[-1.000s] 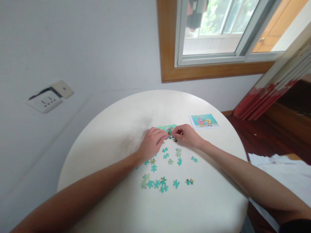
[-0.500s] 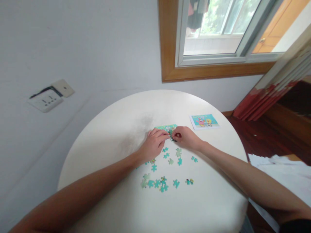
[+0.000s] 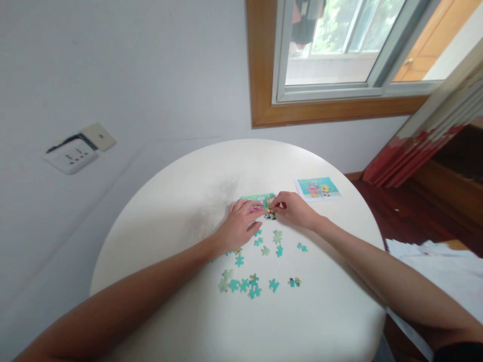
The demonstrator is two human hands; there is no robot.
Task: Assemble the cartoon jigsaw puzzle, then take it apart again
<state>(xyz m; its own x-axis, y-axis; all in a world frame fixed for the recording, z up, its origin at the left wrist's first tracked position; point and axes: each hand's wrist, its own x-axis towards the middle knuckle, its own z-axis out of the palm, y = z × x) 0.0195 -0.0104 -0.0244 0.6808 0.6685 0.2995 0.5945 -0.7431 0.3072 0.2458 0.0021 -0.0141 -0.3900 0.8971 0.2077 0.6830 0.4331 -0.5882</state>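
Note:
A partly joined jigsaw puzzle (image 3: 260, 196) with a teal top edge lies near the middle of the round table. Across its left and lower part rests my left hand (image 3: 238, 227), palm down with fingers stretched out, hiding some of it. At the puzzle's right side, my right hand (image 3: 295, 208) is pinched on a small puzzle piece, mostly covered by the fingertips. Just below the fingers sit dark and yellow pieces (image 3: 270, 216). Loose teal and pale green puzzle pieces (image 3: 279, 250) are scattered nearer to me, some partly behind my left wrist.
A reference picture card (image 3: 319, 189) with cartoon figures lies at the right rear of the white table (image 3: 162, 211). More loose pieces (image 3: 244, 285) form a row toward the front. A wall and window stand behind; papers (image 3: 433, 271) lie lower right, beyond the table edge.
My right hand has shifted slightly up and right, uncovering the dark and yellow pieces. My left fingers have slid a little to the right and spread, with the thumb lower.

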